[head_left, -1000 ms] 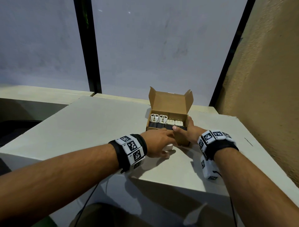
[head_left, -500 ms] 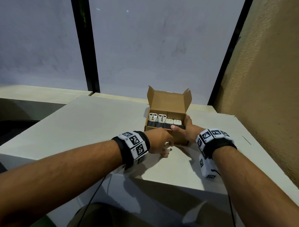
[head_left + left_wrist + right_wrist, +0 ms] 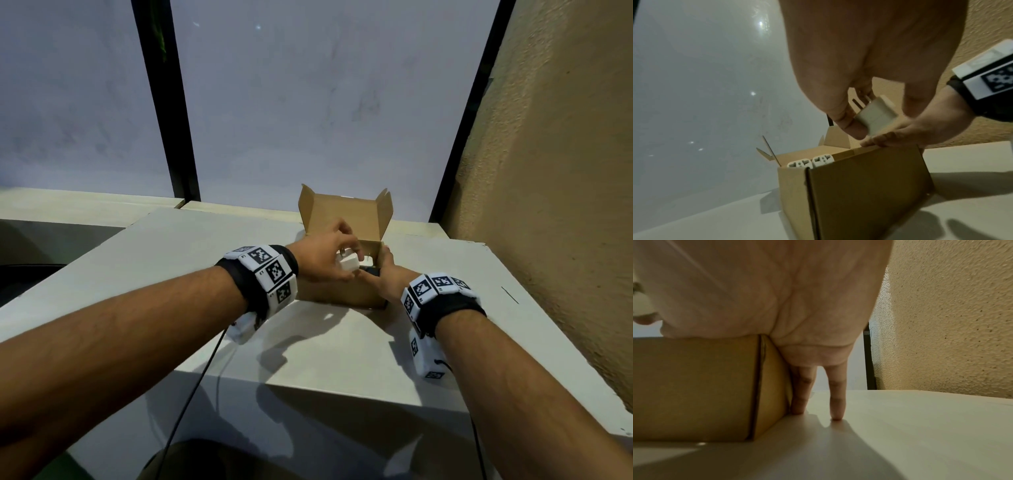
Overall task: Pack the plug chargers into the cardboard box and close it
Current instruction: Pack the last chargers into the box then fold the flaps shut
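The brown cardboard box [image 3: 342, 296] stands on the white table [image 3: 308, 359] with its lid [image 3: 346, 217] upright at the back. My left hand [image 3: 344, 255] pinches a white plug charger [image 3: 350, 264] just above the box's front rim; the left wrist view shows this charger [image 3: 875, 116] with its prongs pointing up and back. Two white chargers [image 3: 809, 162] sit inside at the left. My right hand [image 3: 385, 274] steadies the box's front right corner, its straight fingers [image 3: 836, 395] down the side wall and touching the table. Its thumb lies along the front rim.
A rough tan wall [image 3: 548, 171] rises close on the right, and a pale wall with black strips [image 3: 171, 120] stands behind the table. The table's near edge [image 3: 342, 389] lies under my forearms. A thin cable [image 3: 205, 363] hangs from my left wrist.
My left hand has risen from the table in front of the box to above its front rim, carrying a white charger. My right hand has stayed at the box's corner.
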Demonstrator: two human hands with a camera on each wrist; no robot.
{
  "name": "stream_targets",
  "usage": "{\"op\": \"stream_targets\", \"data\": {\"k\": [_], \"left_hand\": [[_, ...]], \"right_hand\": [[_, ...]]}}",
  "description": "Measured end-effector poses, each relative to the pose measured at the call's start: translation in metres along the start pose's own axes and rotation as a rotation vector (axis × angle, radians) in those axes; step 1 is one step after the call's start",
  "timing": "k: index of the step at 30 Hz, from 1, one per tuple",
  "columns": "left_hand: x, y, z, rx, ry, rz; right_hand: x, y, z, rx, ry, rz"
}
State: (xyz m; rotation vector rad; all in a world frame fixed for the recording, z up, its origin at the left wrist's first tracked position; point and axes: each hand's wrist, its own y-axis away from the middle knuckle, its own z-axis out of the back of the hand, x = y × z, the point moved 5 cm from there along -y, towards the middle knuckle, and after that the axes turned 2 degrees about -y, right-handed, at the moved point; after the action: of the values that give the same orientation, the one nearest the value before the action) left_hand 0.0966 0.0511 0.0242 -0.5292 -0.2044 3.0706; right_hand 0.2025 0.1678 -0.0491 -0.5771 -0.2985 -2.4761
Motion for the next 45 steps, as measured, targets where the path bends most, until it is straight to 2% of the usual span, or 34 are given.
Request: {"op": "stream_targets", "data": {"k": [7,12,17,21,33,38,45], "left_hand": [[0.013,-0.015,0.011,-0.169,0.083,0.084],[0.025,-0.023,0.007,-0.177,0.039,0.063],[0.028,-0.031,0.005,-0.251,0.077,0.087],[0.026,-0.042,0.0,-0.212,0.002,0.072],[0.023,-0.069,-0.016,-0.151,-0.288,0.173],[0.028,-0.068,-0.023,-0.091,-0.302,0.216],[0.028,-0.066,-0.02,-0.06,-0.302,0.202]], "right_hand": [[0.004,0.007,0.003,-0.002,-0.064,0.007],[0.004,0.008,0.002,-0.015,-0.088,0.004],[0.005,0.011,0.004,-0.007,-0.083,0.0],[0.005,0.013,0.005,-0.004,-0.052,-0.011],[0.001,0.006,0.0,-0.009,-0.155,0.01],[0.001,0.005,0.0,0.006,-0.15,0.003],[0.002,0.01,0.004,0.013,-0.129,-0.005]]}}
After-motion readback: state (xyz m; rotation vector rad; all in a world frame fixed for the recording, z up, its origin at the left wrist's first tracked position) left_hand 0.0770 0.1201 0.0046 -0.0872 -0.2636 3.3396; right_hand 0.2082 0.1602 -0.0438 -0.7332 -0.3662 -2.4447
